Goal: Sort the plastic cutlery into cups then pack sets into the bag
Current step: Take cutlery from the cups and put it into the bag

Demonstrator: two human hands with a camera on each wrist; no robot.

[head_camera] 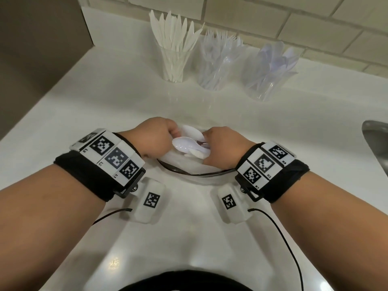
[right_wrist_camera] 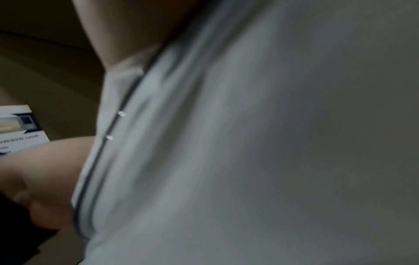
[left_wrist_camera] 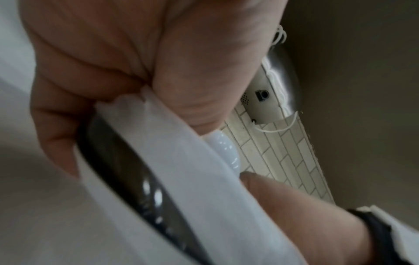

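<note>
Both hands (head_camera: 153, 137) seemingly hide bag (head_camera: 184, 164) opening.

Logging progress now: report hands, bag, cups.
Left hand and right hand both grip the bag mouth. Spoon pokes out. Three cups stand sorted behind. Nothing in the way.

Fingertips of the left hand (head_camera: 154, 137) and right hand (head_camera: 223, 147) are hidden behind the knuckles in the head view. The sink (head_camera: 376, 139), at 3 o'clock, is cut off by the edge. The right wrist view is blurred; the bag (right_wrist_camera: 204, 143) is rendered without detail.
</note>
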